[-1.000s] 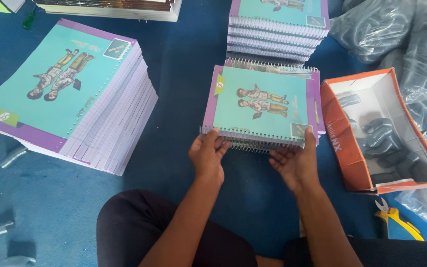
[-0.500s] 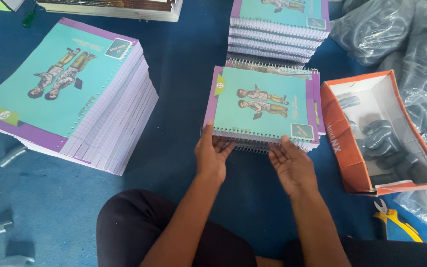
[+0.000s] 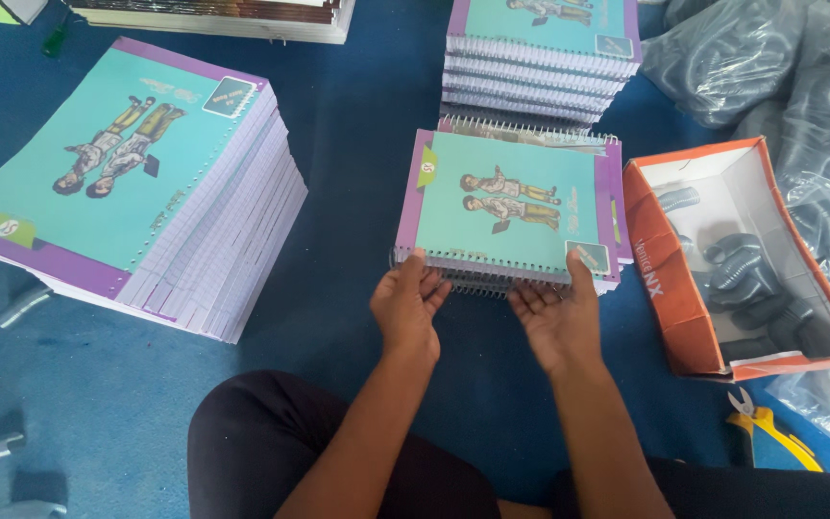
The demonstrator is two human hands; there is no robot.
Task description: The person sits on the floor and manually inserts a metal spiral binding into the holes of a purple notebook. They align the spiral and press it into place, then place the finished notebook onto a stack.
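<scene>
A small stack of spiral-bound notebooks (image 3: pixel 506 207) with teal and purple covers lies on the blue floor in front of me. My left hand (image 3: pixel 407 306) touches the near left corner of the stack at the wire binding, thumb on the top cover. My right hand (image 3: pixel 557 317) is palm up at the near right corner, its thumb resting on the cover and its fingers under the binding edge. Both hands grip the near edge of the stack.
A tall pile of unbound cover-and-page sets (image 3: pixel 146 192) sits at left. Another stack of bound notebooks (image 3: pixel 540 53) stands behind. An orange cardboard box (image 3: pixel 670 274) with grey plastic coils is at right, grey bags (image 3: pixel 770 67) beyond, yellow-handled pliers (image 3: pixel 770 432) nearby.
My right hand has turned palm up and slid under the near right corner. My left hand shifted slightly along the binding edge. The stack stays in place.
</scene>
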